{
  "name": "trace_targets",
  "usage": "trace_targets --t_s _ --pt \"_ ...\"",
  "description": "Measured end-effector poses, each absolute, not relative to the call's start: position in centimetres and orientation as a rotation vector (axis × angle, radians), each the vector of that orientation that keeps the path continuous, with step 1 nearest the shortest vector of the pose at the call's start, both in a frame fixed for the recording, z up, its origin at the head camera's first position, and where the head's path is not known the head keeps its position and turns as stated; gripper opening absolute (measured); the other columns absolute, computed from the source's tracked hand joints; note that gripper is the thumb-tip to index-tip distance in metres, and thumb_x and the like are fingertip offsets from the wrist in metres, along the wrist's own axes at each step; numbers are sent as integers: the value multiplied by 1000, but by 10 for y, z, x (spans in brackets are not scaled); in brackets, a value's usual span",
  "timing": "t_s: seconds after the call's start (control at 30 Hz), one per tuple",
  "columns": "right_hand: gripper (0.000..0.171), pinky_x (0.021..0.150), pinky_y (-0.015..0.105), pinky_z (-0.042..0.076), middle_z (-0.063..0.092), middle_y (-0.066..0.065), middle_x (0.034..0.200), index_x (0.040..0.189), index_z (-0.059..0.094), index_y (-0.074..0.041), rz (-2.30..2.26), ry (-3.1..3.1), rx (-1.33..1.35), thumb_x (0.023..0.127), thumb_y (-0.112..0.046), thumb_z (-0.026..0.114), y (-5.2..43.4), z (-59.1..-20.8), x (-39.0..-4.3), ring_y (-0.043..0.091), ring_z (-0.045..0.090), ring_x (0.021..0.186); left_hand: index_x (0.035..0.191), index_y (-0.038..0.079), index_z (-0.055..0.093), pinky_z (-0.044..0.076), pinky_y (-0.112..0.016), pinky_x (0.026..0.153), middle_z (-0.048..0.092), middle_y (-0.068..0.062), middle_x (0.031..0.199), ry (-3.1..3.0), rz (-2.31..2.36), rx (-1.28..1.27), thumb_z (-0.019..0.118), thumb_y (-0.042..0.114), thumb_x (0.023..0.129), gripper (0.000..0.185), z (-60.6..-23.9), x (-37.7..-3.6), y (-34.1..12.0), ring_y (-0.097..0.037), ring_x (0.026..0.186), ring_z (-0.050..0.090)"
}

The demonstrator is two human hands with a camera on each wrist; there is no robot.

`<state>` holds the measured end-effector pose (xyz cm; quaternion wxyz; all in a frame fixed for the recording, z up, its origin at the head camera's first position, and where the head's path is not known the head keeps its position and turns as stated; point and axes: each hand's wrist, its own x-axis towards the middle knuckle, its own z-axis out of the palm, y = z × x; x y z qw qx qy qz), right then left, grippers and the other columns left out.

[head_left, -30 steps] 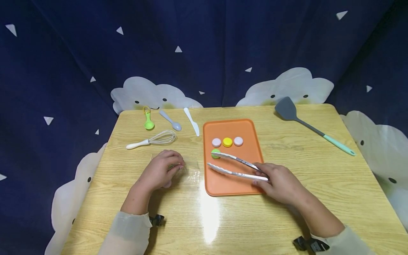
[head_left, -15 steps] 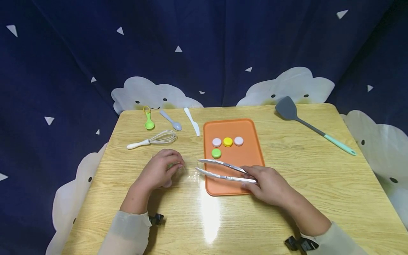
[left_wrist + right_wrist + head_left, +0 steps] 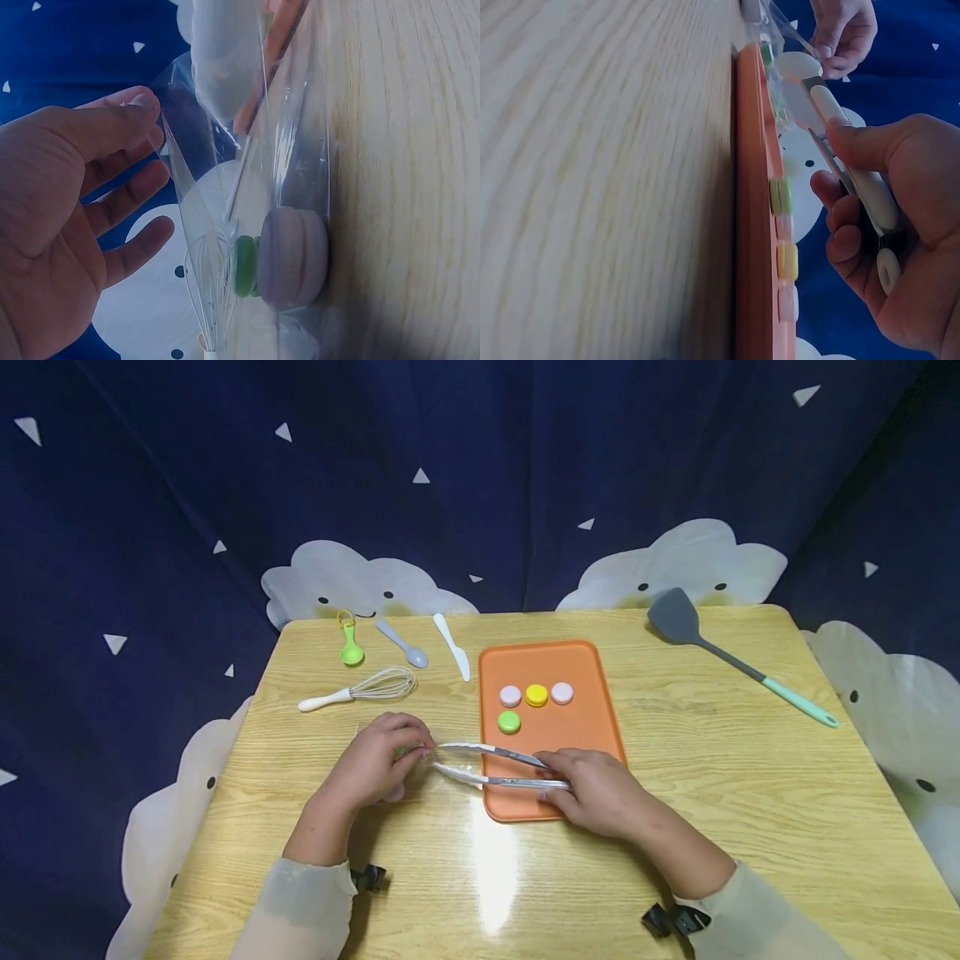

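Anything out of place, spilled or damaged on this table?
Nothing stands out. Four small round macaron-shaped pieces sit tidily on the orange plastic tray, none spilled. The left hand holds open a clear plastic bag with a lilac macaron inside; the right hand grips white-tipped metal tongs.

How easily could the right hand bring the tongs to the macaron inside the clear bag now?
Probably yes. The right hand grips the tongs, whose tips lie at the bag mouth, which the left hand holds open. The macaron lies inside; nothing visible blocks the way.
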<state>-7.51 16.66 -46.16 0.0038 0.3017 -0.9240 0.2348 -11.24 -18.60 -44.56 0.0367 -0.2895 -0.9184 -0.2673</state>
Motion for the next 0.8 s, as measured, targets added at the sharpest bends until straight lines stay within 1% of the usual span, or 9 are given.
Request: trace_targets --t_s 0.27,0.5,0.57,0.8 --pt "44 82 41 57 74 -1 105 131 69 -10 726 -2927 979 94 -31 78 147 -460 -83 15 68 90 97 17 79 53 -44 94 69 5 112 -2813 -810 -895 78 10 94 8 -444 -112 -185 -19 109 62" --pt "42 87 42 57 73 0 111 135 68 -9 706 -2951 977 98 -29 72 135 -460 -87 18 70 97 96 17 78 53 -44 94 69 4 112 -2812 -816 -897 79 11 94 6 -444 -113 -185 -20 110 62" --pt "42 86 41 57 73 0 111 135 68 -9 707 -2956 980 99 -30 70 131 -460 -87 18 70 96 96 17 78 53 -44 94 69 4 112 -2815 -813 -897 79 11 94 6 -443 -113 -185 -20 109 62" --pt "40 80 40 56 70 -4 99 132 69 -9 704 -2939 997 97 -28 72 121 -462 -90 16 67 88 94 20 78 53 -43 93 69 5 111 -2814 -812 -894 80 12 93 8 -443 -112 -186 -19 108 62"
